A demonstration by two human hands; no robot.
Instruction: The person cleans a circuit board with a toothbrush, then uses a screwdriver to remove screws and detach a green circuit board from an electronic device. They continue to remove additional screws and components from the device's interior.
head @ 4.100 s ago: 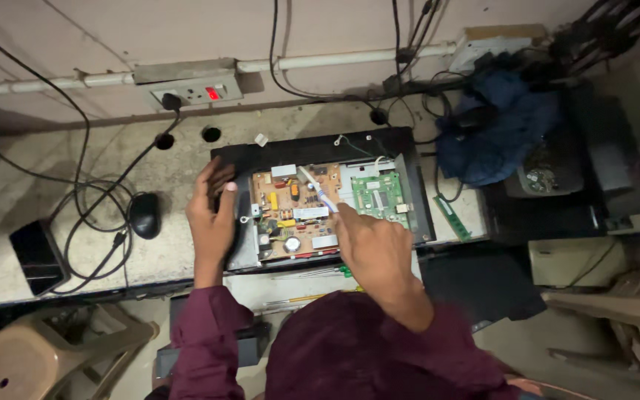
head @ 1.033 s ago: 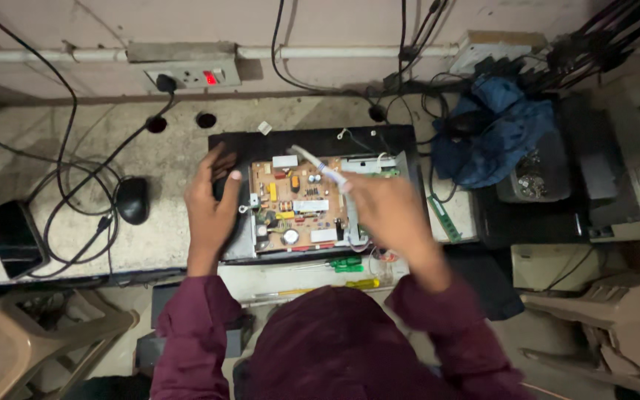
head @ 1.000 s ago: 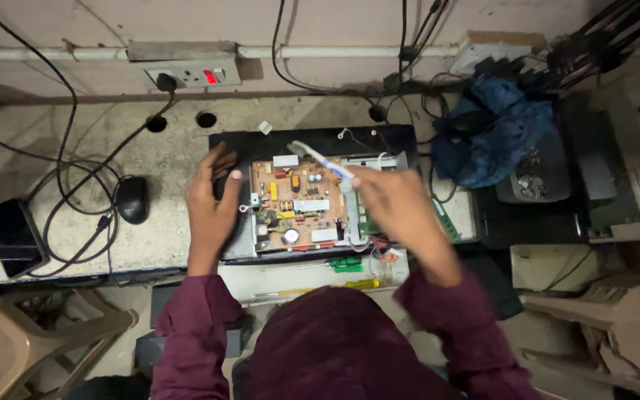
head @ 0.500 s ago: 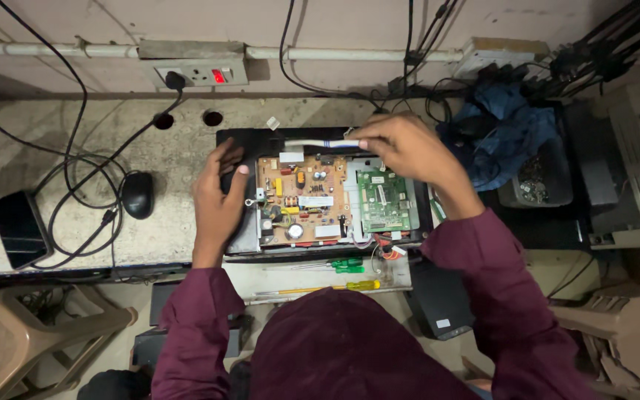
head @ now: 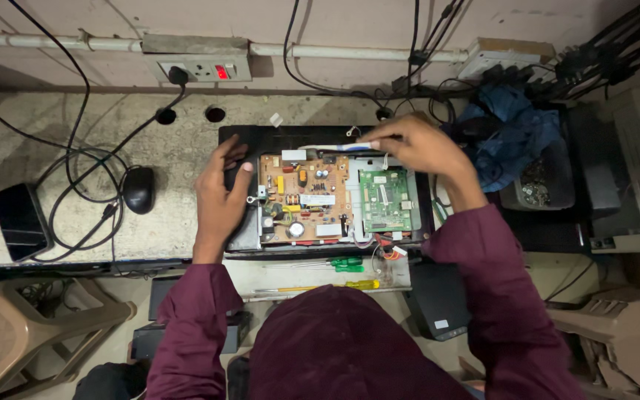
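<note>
A: Quick pass. Left hand (head: 220, 194)?

B: Flat on the left edge of the black monitor back panel (head: 290, 137), fingers spread and pressing down, not wrapped round anything. The thumb side sits just beside the tan power board (head: 305, 200).

A: Right hand (head: 409, 144)?

B: At the panel's top edge, fingers pinched together on a thin white flat strip (head: 335, 147) that runs left along the top of the boards (looks like a ribbon cable or a light-handled tool, I cannot tell which). So it is grasping that strip.

A: Where does the panel sit?

B: On the grey stone workbench (head: 53, 148), centre of frame, lying flat with its open side up. The tan board fills its left half, the green logic board (head: 385, 201) is on a silver plate in its right half. The two boards lie side by side, close, with wires at the lower edge between them.

A: Other stuff?

B: A green-handled screwdriver (head: 346, 262) and a yellow-handled screwdriver (head: 357, 284) lie on a lower shelf just in front of the panel. A black mouse (head: 139, 190) is left of the left hand, among looped black cables. A dark phone (head: 20, 220) is at the far left of the bench. A wall socket strip (head: 200, 70) with a red switch is above, one plug in it. A blue cloth (head: 509, 133) is heaped right of the right hand, next to a tray of small parts (head: 538, 181) (screws maybe, too small to tell).

A: Sleeves?

B: Both maroon.
</note>
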